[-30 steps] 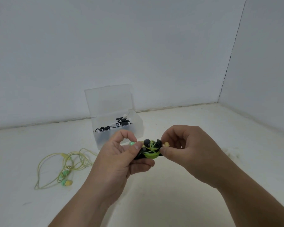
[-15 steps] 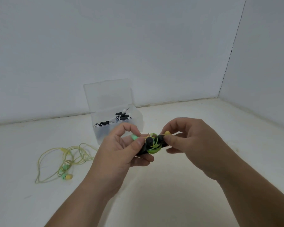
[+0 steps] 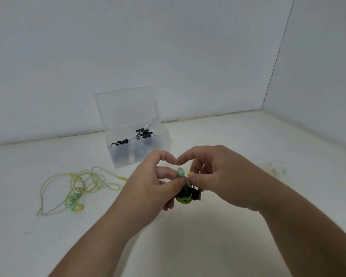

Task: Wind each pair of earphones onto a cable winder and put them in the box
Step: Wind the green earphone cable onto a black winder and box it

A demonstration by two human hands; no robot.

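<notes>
Both hands meet in mid-air just in front of the box. My left hand (image 3: 150, 188) grips a black cable winder (image 3: 188, 193) with a green earphone cable wound round it. My right hand (image 3: 220, 176) pinches the cable's loose end at the winder's top, where a green earbud (image 3: 181, 171) and a yellow one (image 3: 190, 173) stick up between the fingers. A clear plastic box (image 3: 162, 140) stands open behind the hands, its lid upright, with black and white wound earphones (image 3: 142, 134) inside. A loose yellow-green pair of earphones (image 3: 76, 186) lies tangled on the surface to the left.
The white surface (image 3: 208, 236) runs back to white walls that meet in a corner at the right. A faint white crumpled patch (image 3: 274, 166) lies on the surface right of my right hand.
The hands have turned the winder so that it hangs lower between them, and the two earbuds now stick up at its top. The right hand's pinch has moved to the cable end.
</notes>
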